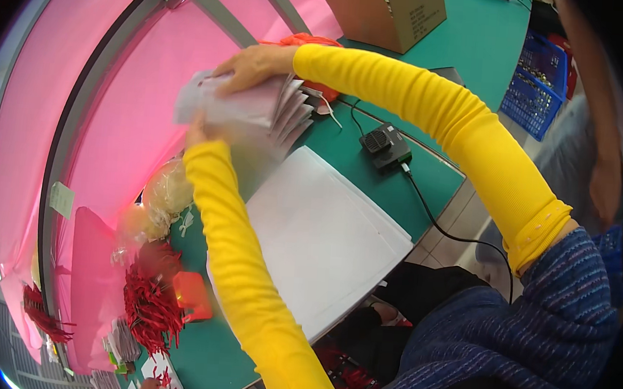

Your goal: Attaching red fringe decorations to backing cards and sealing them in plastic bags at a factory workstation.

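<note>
At the far side of the table, both my hands are at a stack of thin, whitish, partly see-through packets or folded sheets [249,107], whose right edges fan out. My right hand [252,67] grips the stack from above, fingers curled over its far edge. Holding the near left side is my left hand [197,130], its fingers mostly hidden by the stack and smeared by motion. Yellow sleeves cover both forearms. Just nearer to me, a pile of large white sheets [323,228] lies on the green table [210,354], partly under my left forearm.
A small black device [387,148] with a cable stands right of the sheets. Bundles of red cords [152,299], a red-orange box [192,296] and clear plastic bags [167,192] lie left. Behind are a cardboard box [386,12] and pink sheeting [129,109]. Another person's hand [150,388] shows lower left.
</note>
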Action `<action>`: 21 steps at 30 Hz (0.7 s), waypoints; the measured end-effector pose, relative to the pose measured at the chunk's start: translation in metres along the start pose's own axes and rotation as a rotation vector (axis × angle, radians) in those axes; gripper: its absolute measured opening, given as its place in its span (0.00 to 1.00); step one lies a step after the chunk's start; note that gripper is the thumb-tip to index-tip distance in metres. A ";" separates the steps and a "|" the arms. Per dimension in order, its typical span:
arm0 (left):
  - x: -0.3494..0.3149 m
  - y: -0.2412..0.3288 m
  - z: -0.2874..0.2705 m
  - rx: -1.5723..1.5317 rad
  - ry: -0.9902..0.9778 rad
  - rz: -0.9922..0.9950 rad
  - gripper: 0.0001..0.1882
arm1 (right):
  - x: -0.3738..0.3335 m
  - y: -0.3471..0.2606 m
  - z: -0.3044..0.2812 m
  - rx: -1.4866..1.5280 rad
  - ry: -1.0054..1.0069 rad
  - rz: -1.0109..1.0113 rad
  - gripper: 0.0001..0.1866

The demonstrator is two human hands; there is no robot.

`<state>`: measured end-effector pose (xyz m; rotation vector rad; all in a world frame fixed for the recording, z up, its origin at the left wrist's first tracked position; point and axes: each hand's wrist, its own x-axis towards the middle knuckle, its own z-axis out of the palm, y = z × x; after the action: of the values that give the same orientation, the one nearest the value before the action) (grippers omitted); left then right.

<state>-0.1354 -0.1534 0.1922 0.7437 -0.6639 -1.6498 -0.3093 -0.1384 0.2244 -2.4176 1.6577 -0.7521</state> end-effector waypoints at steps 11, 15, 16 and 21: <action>0.114 -0.030 -0.022 0.553 0.073 0.379 0.27 | 0.045 0.052 0.026 -0.100 -0.069 0.208 0.39; 0.104 -0.028 -0.023 1.192 -0.003 0.602 0.25 | 0.033 0.028 0.017 -0.135 -0.145 0.272 0.40; 0.100 -0.031 -0.023 1.190 -0.001 0.599 0.25 | 0.030 0.026 0.018 -0.136 -0.150 0.303 0.39; 0.100 -0.019 -0.027 1.209 -0.018 0.303 0.26 | 0.022 0.016 0.012 -0.201 0.024 0.212 0.36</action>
<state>-0.1415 -0.2493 0.1477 1.3630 -1.7289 -0.8490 -0.3108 -0.1666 0.2150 -2.3110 2.0480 -0.6108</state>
